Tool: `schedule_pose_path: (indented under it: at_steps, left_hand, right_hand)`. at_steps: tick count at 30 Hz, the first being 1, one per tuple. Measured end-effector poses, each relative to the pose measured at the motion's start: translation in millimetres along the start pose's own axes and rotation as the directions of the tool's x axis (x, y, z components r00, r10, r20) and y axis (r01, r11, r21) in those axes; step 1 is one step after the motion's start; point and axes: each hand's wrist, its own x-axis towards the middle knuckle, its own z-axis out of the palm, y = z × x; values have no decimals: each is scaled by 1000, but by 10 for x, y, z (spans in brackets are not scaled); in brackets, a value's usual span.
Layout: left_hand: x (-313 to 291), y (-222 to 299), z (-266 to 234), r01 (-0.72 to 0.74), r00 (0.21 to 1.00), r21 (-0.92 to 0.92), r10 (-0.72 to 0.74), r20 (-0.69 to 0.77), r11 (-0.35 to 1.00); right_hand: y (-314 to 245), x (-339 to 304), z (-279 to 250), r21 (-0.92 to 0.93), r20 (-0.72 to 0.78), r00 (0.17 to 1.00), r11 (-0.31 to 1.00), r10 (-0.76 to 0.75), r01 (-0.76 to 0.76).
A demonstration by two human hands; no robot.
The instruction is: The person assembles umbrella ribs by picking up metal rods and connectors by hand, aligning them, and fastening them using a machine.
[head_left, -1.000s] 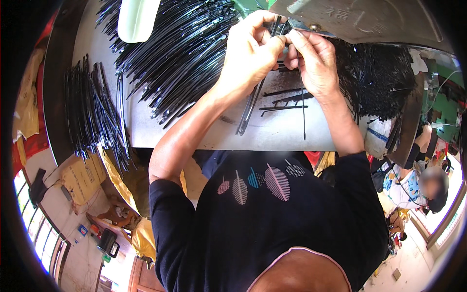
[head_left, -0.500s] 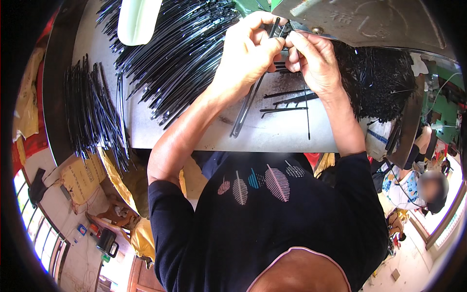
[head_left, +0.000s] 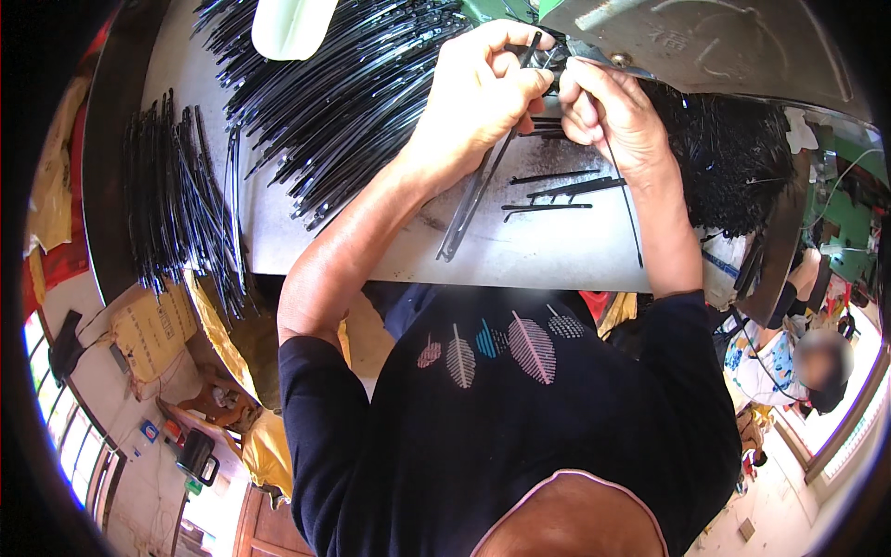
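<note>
My left hand (head_left: 490, 88) is closed on long, flat black strips (head_left: 471, 215), which slant down toward the table's front edge; their upper end sticks out above the fingers. Between the fingertips of my right hand (head_left: 620, 116) is one thin black strip (head_left: 628, 206), its tail hanging along the wrist. A small gap parts the two hands, close under the edge of a worn metal cover (head_left: 705, 42). What lies behind my left fingertips is partly hidden. Several loose black strips (head_left: 548, 209) rest on the pale tabletop (head_left: 399, 255) below my hands.
A big heap of long black strips (head_left: 325, 111) spreads at the left, with a smaller bundle (head_left: 172, 200) overhanging the table's edge. A pale green scoop-like piece (head_left: 292, 26) lies on the heap. Tangled fine black strips (head_left: 729, 153) are piled at right. Another person (head_left: 770, 357) is farther right.
My right hand has drawn away to the right and slightly down from the left one, and its thin strip has swung rightward. My left hand keeps its hold.
</note>
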Motion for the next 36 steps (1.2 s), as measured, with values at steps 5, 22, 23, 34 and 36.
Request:
schedule_pose_path:
  at_steps: [5, 22, 23, 34, 36]
  left_hand:
    - [22, -38, 21, 45, 999, -89, -47, -19, 995]
    - [114, 4, 194, 9, 978, -69, -23, -208, 998]
    - [112, -48, 206, -84, 975, -109, 59, -216, 991]
    - [139, 222, 124, 288, 956, -70, -291, -45, 955]
    - [172, 331, 120, 387, 921, -35, -388, -28, 921]
  right_hand:
    - [103, -176, 228, -194, 85, 988, 975, 127, -109]
    - [15, -175, 260, -295, 53, 998, 955, 47, -29]
    - [28, -176, 253, -295, 52, 998, 955, 47, -29]
    - [-94, -236, 9, -343, -109, 993, 939, -55, 15]
    - [-110, -284, -156, -655, -76, 962, 741, -262, 150]
